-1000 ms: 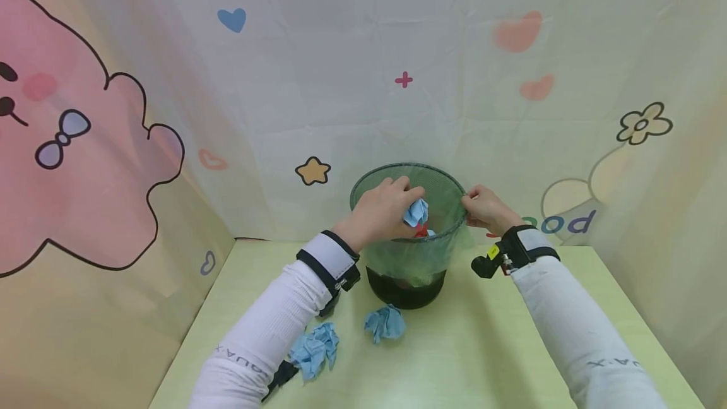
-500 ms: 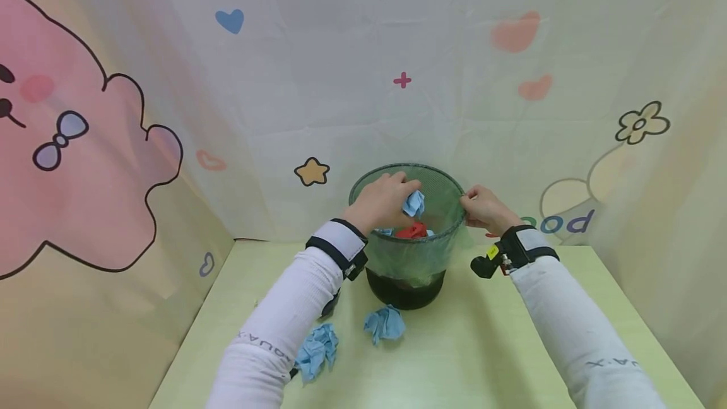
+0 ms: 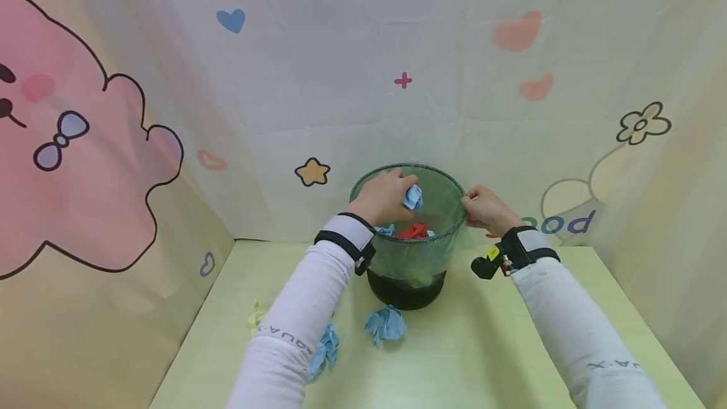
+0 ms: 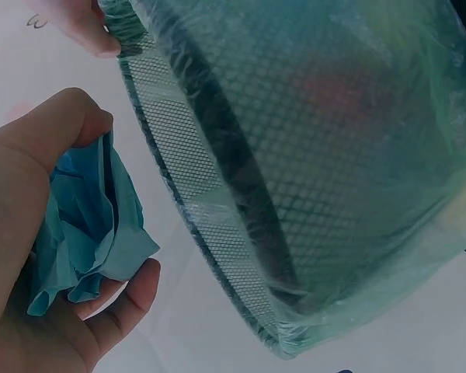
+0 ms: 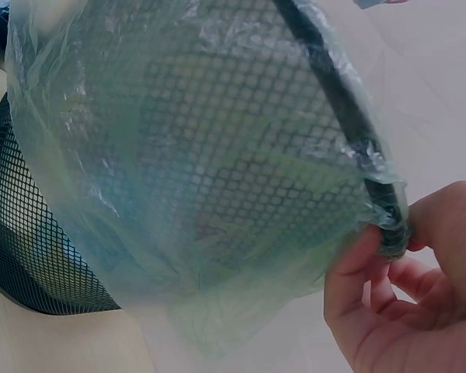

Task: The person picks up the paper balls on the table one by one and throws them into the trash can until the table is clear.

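Note:
Between the thumb and fingers of my left hand is a crumpled piece of blue paper, held over the mouth of a black mesh wastebasket. The left wrist view shows the blue paper gripped just outside the basket's rim in that view. A thin green plastic bag lines the basket and folds down over its outside. At the rim's right side my right hand pinches the bag-covered edge, thumb and fingers on either side. Inside lie a red paper ball and some blue paper.
On the pale table, one crumpled blue paper lies in front of the basket. Another blue paper and a yellow one are partly hidden by my left sleeve. A printed curtain hangs close behind.
My left hand has lifted slightly and shifted away with the blue paper, so more of the red and blue paper in the basket shows. The right hand stays at the rim.

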`<state>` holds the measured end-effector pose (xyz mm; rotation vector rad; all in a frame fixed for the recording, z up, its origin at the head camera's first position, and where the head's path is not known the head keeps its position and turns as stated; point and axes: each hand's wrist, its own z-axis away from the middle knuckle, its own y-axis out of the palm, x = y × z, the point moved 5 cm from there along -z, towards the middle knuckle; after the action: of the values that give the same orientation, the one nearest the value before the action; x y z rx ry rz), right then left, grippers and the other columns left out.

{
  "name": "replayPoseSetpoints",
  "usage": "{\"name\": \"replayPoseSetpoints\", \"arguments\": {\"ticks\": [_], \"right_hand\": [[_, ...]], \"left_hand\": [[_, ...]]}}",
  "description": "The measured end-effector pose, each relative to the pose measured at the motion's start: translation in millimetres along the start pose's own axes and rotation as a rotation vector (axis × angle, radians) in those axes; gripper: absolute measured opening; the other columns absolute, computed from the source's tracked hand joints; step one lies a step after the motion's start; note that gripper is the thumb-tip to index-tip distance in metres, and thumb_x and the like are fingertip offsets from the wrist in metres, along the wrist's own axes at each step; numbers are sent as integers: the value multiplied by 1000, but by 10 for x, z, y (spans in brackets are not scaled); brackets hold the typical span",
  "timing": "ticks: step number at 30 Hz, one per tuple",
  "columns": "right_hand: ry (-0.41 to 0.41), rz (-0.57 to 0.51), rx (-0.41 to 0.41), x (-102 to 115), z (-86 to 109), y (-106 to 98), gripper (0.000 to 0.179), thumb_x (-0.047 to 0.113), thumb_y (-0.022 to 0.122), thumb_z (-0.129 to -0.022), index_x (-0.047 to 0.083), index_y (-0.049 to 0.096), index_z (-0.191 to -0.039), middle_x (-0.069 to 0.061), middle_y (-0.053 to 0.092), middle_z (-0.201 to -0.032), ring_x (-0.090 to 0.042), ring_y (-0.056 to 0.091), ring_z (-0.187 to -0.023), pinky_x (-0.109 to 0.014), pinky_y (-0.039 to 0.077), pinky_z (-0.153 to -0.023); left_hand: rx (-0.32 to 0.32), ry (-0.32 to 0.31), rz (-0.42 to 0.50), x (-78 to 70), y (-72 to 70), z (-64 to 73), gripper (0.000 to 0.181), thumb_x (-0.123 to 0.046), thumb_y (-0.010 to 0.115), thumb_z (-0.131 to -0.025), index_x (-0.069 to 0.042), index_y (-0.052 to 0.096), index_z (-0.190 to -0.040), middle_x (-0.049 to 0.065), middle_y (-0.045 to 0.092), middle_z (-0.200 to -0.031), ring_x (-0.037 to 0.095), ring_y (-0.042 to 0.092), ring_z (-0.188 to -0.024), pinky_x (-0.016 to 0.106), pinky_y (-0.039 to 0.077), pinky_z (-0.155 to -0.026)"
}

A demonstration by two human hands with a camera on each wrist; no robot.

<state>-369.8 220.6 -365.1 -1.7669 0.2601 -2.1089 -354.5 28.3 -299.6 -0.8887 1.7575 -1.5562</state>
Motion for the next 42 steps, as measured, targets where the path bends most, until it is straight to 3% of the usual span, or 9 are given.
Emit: {"name": "replayPoseSetpoints", "arguments": {"ticks": [9, 42], "right_hand": [[-5, 12, 2, 9, 15, 6, 11, 10, 33, -95, 1, 32, -101, -11, 33, -91, -16, 42, -70, -23, 43, -63], [-6, 6, -6, -14, -6, 6, 9, 10, 33, -95, 2, 32, -100, -10, 33, -91, -14, 42, -68, -22, 43, -62]], "left_hand": [[29, -29, 21, 48, 59, 33, 59, -37, 68, -80, -20, 45, -132, 8, 47, -123, 25, 49, -104, 35, 49, -82], [22, -64, 35, 100, 158, 25, 53, -47, 66, -77, -25, 48, -122, 5, 44, -120, 21, 46, -98, 35, 48, -74]]}}
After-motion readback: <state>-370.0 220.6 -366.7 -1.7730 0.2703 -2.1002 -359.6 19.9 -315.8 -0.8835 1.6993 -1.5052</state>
